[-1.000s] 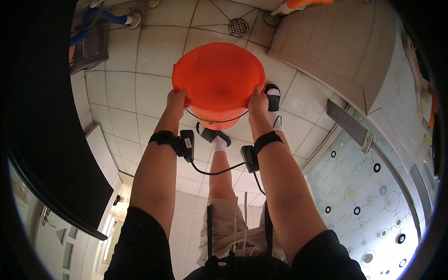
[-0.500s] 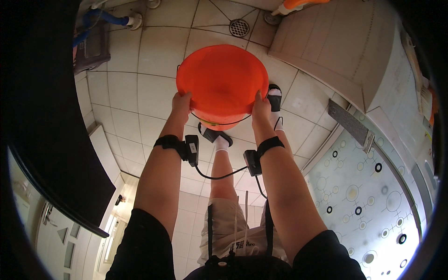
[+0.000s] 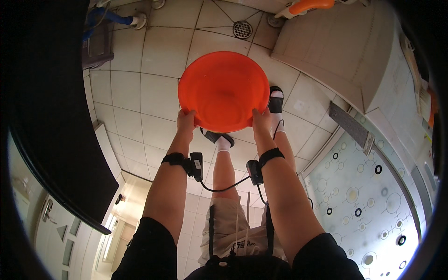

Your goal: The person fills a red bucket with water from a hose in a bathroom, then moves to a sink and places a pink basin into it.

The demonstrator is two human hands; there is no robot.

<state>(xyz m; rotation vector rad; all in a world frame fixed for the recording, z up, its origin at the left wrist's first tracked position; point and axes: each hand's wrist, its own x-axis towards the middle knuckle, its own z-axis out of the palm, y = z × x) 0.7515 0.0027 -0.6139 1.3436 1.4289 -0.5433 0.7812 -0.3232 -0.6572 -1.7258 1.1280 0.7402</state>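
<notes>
An orange-red plastic bucket (image 3: pixel 224 88) is held out in front of me over the tiled floor, its round mouth turned up toward me. On the rim's near left side my left hand (image 3: pixel 186 122) is closed, thumb over the edge and fingers hidden beneath. My right hand (image 3: pixel 261 121) grips the near right side of the rim the same way. Inside the bucket I see only its bare orange wall and bottom. Its wire handle, visible a moment ago, is now mostly hidden.
Pale floor tiles (image 3: pixel 163 46) surround my black slippers (image 3: pixel 276 100). A round floor drain (image 3: pixel 242 30) lies beyond the bucket. To the right stand a large whitish cabinet-like body (image 3: pixel 326 51) and a patterned glass panel (image 3: pixel 359 196). A dark edge (image 3: pixel 100 196) fills the left; a blue hose (image 3: pixel 116 17) lies far left.
The bucket has tipped toward me, so more of its inside shows and its outer front and handle are hidden. Both hands have come slightly lower in the picture with it.
</notes>
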